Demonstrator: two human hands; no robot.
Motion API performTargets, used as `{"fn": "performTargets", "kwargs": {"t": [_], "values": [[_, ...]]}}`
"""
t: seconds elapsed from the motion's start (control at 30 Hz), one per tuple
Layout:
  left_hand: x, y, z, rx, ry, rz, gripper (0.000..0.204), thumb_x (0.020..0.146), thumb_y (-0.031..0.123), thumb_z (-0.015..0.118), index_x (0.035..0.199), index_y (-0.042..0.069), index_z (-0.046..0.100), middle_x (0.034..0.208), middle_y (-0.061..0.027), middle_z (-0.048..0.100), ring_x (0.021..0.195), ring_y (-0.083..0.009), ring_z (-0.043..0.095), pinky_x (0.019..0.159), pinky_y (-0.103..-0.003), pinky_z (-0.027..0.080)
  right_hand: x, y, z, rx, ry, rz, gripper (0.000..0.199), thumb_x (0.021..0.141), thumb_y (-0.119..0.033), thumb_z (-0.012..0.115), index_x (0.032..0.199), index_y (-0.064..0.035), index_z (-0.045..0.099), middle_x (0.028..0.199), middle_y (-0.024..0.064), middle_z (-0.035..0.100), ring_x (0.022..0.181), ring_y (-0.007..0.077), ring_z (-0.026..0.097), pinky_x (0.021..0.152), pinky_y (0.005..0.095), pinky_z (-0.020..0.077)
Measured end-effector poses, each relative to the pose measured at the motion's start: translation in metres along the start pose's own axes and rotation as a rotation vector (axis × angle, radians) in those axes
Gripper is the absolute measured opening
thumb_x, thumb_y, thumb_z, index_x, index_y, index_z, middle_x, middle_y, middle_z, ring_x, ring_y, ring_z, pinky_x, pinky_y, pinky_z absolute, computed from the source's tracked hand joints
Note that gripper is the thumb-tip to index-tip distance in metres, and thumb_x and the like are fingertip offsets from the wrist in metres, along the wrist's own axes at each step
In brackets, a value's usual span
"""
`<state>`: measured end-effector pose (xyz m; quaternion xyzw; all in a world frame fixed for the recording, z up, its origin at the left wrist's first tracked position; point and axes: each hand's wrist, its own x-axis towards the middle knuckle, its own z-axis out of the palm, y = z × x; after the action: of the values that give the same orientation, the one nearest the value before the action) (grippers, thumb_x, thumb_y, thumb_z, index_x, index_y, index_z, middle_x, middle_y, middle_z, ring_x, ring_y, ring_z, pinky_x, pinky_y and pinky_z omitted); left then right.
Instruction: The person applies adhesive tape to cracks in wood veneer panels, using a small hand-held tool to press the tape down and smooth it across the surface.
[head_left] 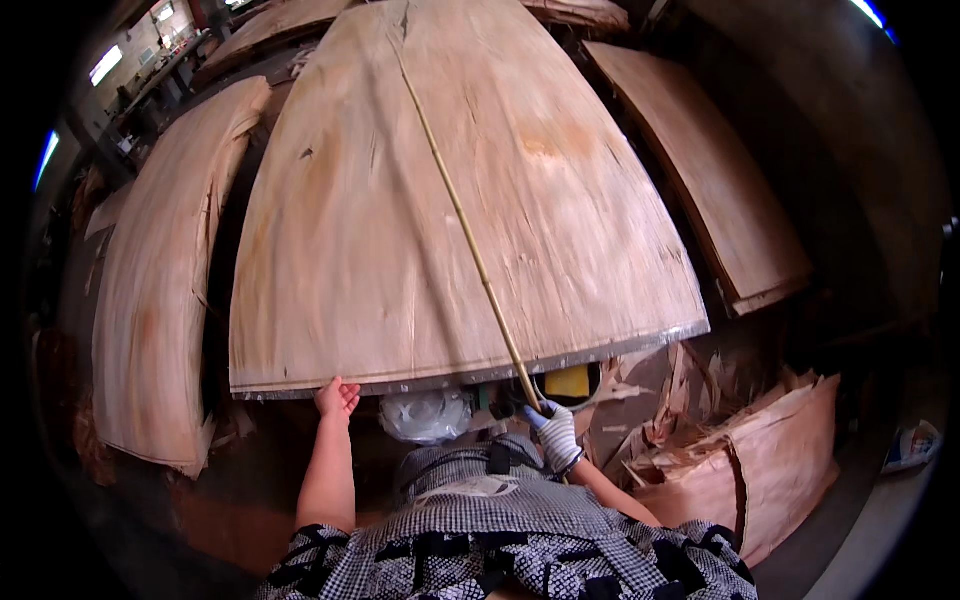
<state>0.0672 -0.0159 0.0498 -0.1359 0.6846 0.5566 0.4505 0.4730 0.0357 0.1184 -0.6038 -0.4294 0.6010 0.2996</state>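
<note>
A large sheet of thin wood veneer (430, 200) lies on a stack in front of me, its near edge running across the middle of the view. My bare left hand (337, 397) touches that near edge from below, fingers curled on it. My right hand (555, 432), in a white knitted glove, is closed on the lower end of a long thin yellow stick (462, 225). The stick lies diagonally over the sheet, reaching toward its far end.
Another veneer stack (160, 270) stands to the left and one more (710, 170) to the right. Torn veneer scraps (740, 450) pile at lower right. A clear plastic bag (425, 415) and a yellow object (568, 382) sit under the sheet's edge.
</note>
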Motion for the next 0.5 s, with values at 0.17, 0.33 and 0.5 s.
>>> {"fn": "performTargets", "kwargs": {"t": [0.17, 0.33, 0.5], "values": [[-0.013, -0.001, 0.012, 0.109, -0.096, -0.030, 0.034, 0.087, 0.041, 0.050, 0.085, 0.007, 0.052, 0.080, -0.0074, 0.064, 0.072, -0.0205, 0.063, 0.059, -0.035, 0.048, 0.010, -0.010, 0.021, 0.068, -0.002, 0.055, 0.018, 0.079, -0.020, 0.067, 0.079, -0.0030, 0.061, 0.056, -0.0025, 0.053, 0.044, 0.0044, 0.044, 0.039, 0.0205, 0.0330], [-0.012, 0.000, 0.004, 0.207, -0.172, 0.080, 0.035, 0.088, 0.038, 0.047, 0.090, 0.004, 0.054, 0.080, -0.0101, 0.065, 0.068, -0.0204, 0.064, 0.057, -0.034, 0.050, 0.027, -0.034, 0.062, 0.040, -0.034, -0.037, 0.017, 0.080, -0.019, 0.066, 0.082, -0.0032, 0.061, 0.058, -0.0018, 0.052, 0.046, 0.0058, 0.044, 0.041, 0.0211, 0.0339], [-0.010, -0.004, -0.003, 0.246, -0.179, 0.101, 0.032, 0.088, 0.035, 0.048, 0.085, 0.004, 0.056, 0.078, -0.0099, 0.065, 0.065, -0.0189, 0.064, 0.055, -0.032, 0.048, 0.071, -0.062, 0.102, 0.235, -0.204, -0.095, 0.028, 0.085, -0.024, 0.060, 0.102, -0.0025, 0.057, 0.075, 0.0042, 0.059, 0.060, 0.0129, 0.055, 0.054, 0.0266, 0.0464]]}}
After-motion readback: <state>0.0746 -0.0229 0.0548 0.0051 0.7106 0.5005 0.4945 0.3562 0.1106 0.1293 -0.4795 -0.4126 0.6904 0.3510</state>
